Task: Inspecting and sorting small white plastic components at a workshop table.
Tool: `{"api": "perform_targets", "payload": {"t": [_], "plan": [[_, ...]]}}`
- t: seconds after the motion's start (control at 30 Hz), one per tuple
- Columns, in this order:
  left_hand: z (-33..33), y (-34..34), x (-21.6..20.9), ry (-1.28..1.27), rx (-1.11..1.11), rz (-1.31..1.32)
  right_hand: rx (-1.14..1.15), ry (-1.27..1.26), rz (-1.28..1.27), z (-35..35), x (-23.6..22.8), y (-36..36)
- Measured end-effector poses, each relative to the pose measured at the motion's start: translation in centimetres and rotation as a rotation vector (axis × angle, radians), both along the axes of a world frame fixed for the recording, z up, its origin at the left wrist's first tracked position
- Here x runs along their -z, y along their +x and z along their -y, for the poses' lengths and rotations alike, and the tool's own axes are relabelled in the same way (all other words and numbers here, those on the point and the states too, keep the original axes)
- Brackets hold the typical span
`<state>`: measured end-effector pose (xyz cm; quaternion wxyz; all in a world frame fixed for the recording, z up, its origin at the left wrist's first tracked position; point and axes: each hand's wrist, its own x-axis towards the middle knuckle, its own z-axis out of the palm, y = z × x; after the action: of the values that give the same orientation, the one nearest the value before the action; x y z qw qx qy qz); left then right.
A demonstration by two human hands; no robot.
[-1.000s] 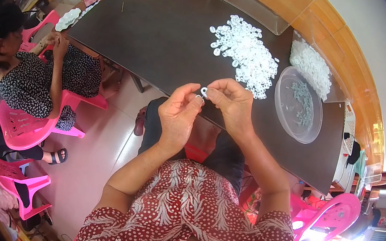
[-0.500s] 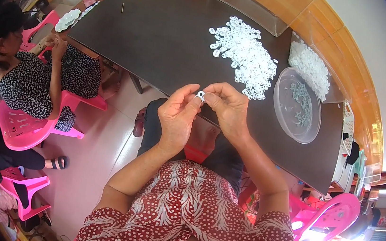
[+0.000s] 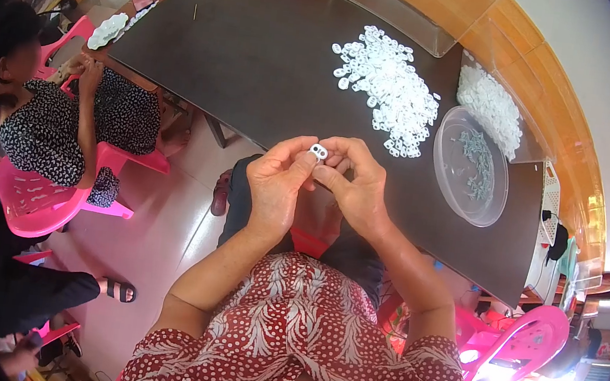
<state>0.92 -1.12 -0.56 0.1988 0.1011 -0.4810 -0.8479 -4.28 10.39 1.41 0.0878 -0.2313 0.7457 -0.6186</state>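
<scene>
A small white oval plastic piece with two holes (image 3: 318, 151) is pinched between the thumb and fingers of my left hand (image 3: 276, 178), just off the table's near edge. My right hand (image 3: 357, 185) is closed against it from the other side; its forefinger touches the piece and its thumb lies lower, with the other fingertips partly hidden. Beyond my hands, a loose pile of similar white two-holed pieces (image 3: 388, 87) lies on the dark table (image 3: 260, 57). To its right, a round clear tub (image 3: 441, 183) holds many small grey-blue parts (image 3: 479, 169).
A clear bin (image 3: 532, 145) of white parts stands at the right, behind the tub. Another clear bin (image 3: 392, 21) lies at the far edge. At left, a person in a patterned dress (image 3: 45, 131) sits on a pink chair (image 3: 43, 210); another pink chair (image 3: 520, 350) stands at right.
The white piece has turned so both holes face up. My right thumb has slid down off it, and my right hand has shifted slightly left and nearer. A sandalled foot at left moved right.
</scene>
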Motion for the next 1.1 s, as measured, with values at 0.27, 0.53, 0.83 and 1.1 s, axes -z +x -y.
{"api": "perform_targets", "payload": {"t": [0.27,0.53,0.83,1.1], "plan": [[0.2,0.4,-0.1,0.035,0.093,-0.109,0.039,-0.043,-0.141,-0.3,-0.1,0.5],[-0.7,0.4,-0.5,0.003,-0.01,-0.142,0.07,0.036,-0.383,-0.3,-0.7,0.8],[-0.5,0.9,-0.4,0.031,0.046,-0.139,0.073,0.116,-0.535,-0.3,-0.4,1.1],[-0.1,1.1,-0.1,0.117,0.116,-0.146,0.084,0.11,-0.609,-0.4,0.0,1.5]]}}
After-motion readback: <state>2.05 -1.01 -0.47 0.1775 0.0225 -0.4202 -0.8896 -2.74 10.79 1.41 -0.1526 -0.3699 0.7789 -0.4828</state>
